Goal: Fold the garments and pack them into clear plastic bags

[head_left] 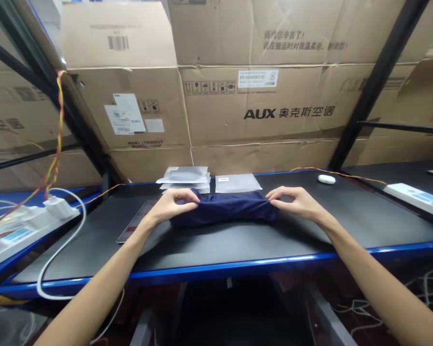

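Observation:
A dark navy piece of cloth stretches between my two hands, just over the black tabletop. My left hand pinches its upper left corner between thumb and fingers. At the upper right corner, my right hand grips the cloth the same way. The fabric's top edge sags slightly between them, and its lower part hangs down to the table. Whether it is a garment or a plain sheet, I cannot tell. Directly behind it lie a stack of frosted plastic packets and a single flat packet with a small label.
A dark flat device lies beside my left forearm. A white power strip with plugs and a looping white cable are at left. Another power strip and a small white case lie right. Cardboard walls the back, between black posts.

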The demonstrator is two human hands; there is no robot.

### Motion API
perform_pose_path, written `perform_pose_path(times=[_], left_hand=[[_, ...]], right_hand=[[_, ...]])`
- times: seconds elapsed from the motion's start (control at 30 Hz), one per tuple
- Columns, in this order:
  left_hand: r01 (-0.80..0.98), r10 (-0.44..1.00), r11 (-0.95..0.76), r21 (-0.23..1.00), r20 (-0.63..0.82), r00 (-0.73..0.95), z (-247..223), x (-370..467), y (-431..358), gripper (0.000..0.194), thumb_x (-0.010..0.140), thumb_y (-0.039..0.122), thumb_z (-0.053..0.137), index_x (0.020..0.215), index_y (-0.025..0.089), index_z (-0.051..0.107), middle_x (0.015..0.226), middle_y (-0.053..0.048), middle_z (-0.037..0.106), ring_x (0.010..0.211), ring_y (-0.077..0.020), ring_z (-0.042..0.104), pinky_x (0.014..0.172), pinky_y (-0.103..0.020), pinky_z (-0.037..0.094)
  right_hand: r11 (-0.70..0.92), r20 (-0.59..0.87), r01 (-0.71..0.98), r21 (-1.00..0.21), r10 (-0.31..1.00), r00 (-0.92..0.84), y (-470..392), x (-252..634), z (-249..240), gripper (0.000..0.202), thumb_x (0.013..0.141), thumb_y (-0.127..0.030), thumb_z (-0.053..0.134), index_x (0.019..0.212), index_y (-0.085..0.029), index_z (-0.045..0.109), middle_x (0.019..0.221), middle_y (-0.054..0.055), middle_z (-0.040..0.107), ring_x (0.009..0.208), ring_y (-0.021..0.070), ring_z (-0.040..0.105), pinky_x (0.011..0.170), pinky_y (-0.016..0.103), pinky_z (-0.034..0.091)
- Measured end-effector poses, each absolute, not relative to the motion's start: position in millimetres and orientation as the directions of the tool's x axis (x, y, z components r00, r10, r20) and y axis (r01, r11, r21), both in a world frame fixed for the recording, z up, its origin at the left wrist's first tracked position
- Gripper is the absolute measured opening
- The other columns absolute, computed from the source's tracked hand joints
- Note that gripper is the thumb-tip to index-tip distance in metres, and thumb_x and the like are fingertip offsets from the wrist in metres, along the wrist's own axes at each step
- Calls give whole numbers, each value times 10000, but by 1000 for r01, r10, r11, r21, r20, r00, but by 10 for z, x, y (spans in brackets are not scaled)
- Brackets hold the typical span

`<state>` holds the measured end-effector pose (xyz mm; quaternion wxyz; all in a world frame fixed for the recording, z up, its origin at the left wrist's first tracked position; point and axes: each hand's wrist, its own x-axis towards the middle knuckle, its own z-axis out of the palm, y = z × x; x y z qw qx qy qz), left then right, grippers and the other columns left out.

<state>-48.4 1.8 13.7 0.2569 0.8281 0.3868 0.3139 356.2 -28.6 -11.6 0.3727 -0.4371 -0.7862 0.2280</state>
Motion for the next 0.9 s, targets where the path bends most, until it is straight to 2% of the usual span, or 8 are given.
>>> perform_pose_path(times=[0.1, 0.27, 0.37, 0.47, 0.6, 0.73, 0.8, 0.9], left_hand=[[407, 713, -580, 705, 199, 672, 172, -512, -14, 239, 776, 401, 735, 827, 169, 758, 846, -52, 714, 803, -181, 633, 763, -289, 488], [463, 514, -531, 710, -164, 842, 146, -458, -100, 196, 756, 367, 766, 863, 207, 802, 815, -37, 736, 739, -163, 633, 703, -253, 465], [496, 500, -528, 689, -220, 838, 119, -419, -145, 206, 751, 384, 767, 872, 223, 811, 790, -30, 741, 718, -165, 635, 662, -242, 456], [521, 528, -493, 697, -236, 816, 128, -412, -159, 236, 776, 420, 741, 864, 212, 809, 800, -36, 747, 749, -182, 658, 690, -246, 474], [570, 667, -465, 678, -155, 729, 142, -373, -105, 315, 832, 453, 663, 934, 181, 786, 800, -44, 743, 736, -190, 662, 682, -262, 498], [602, 736, -652, 461, 197, 647, 94, -238, 48, 241, 852, 301, 590, 996, 207, 759, 976, -45, 734, 884, -195, 662, 845, -296, 508], [606, 684, -726, 324, 261, 681, 53, -160, 154, 292, 830, 233, 578, 1078, 231, 731, 1150, -49, 695, 1049, -212, 638, 970, -319, 474], [610, 645, -763, 216, 192, 739, -12, -71, 304, 357, 835, 221, 567, 1174, 237, 679, 1308, -56, 627, 1177, -228, 595, 1043, -337, 433]], right_hand=[[494, 251, 430, -756, 825, -506, -338, 3608, -32, 319, 789, -510, 704, 787, -191, 716, 899, 67, 723, 892, 251, 658, 884, 393, 502], [449, -36, 386, -806, 614, -789, -392, 3616, 30, 289, 776, -454, 752, 847, -175, 762, 879, 52, 715, 851, 208, 650, 841, 351, 496], [405, -146, 436, -804, 576, -804, -415, 3595, 36, 318, 824, -467, 708, 880, -162, 783, 888, 70, 733, 858, 211, 654, 827, 338, 492], [351, -146, 470, -810, 655, -741, -418, 3587, 20, 367, 857, -501, 657, 898, -159, 782, 870, 78, 747, 835, 216, 666, 784, 329, 502], [334, 34, 493, -803, 852, -523, -319, 3600, -37, 426, 810, -544, 667, 991, -170, 759, 856, 69, 751, 827, 250, 683, 774, 365, 525], [517, 276, 613, -597, 851, -448, -103, 3602, -114, 385, 790, -428, 655, 1115, -233, 723, 1175, 69, 712, 1093, 302, 632, 981, 450, 473], [578, 248, 662, -477, 811, -530, -12, 3579, -147, 454, 753, -345, 657, 1197, -258, 690, 1337, 54, 633, 1232, 308, 560, 1077, 463, 407], [592, 133, 714, -372, 796, -590, 49, 3520, -173, 450, 766, -276, 603, 1208, -271, 687, 1314, 41, 652, 1229, 287, 576, 1080, 427, 413]])
